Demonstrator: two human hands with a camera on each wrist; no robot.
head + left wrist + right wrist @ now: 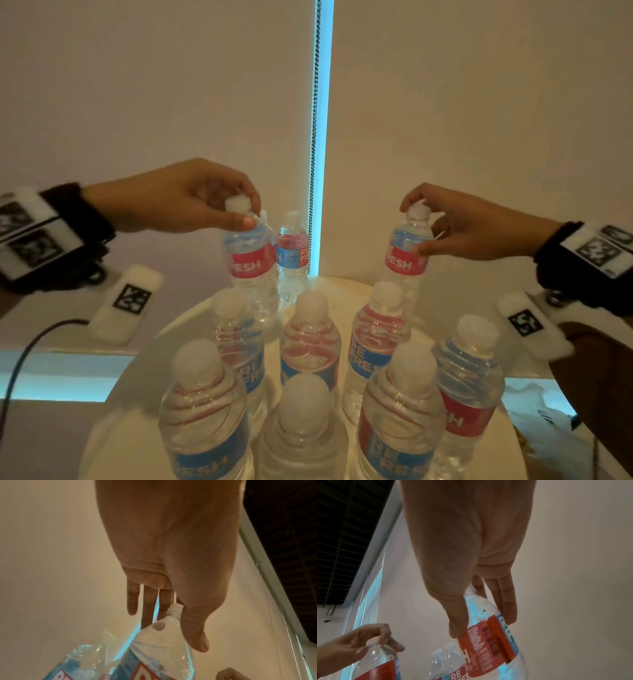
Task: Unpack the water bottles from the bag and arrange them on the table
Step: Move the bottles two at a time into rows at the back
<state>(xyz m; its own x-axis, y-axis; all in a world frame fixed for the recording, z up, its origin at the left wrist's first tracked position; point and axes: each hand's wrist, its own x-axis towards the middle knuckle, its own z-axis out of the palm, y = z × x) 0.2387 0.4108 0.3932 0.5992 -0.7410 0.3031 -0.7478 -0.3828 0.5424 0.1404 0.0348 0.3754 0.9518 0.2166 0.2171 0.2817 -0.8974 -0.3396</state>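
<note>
I'm seeing the left hand [191, 198] pinching the cap of the left bottle [251, 260], fingers [245, 222] curled round the top; in the left wrist view the thumb is lying along the neck w/ the other fingers behind the cap. The right hand [479, 222] is holding the right bottle [407, 257], fingertips curled over the cap & thumb pressing just above the red label. Both bottles are standing upright at the far edge of the round table [342, 287]; can't tell if their bases are touching it. A back bottle [293, 257] is standing between them, just beside the left one. Seven more bottles are crowding the near part of the table, upright, close together, incl. a mid bottle [310, 342]. Blinds [479, 102] are hanging behind, w/ a bead chain [314, 137] running down the bright gap. A dark cable [20, 370] is trailing at lower left.
</note>
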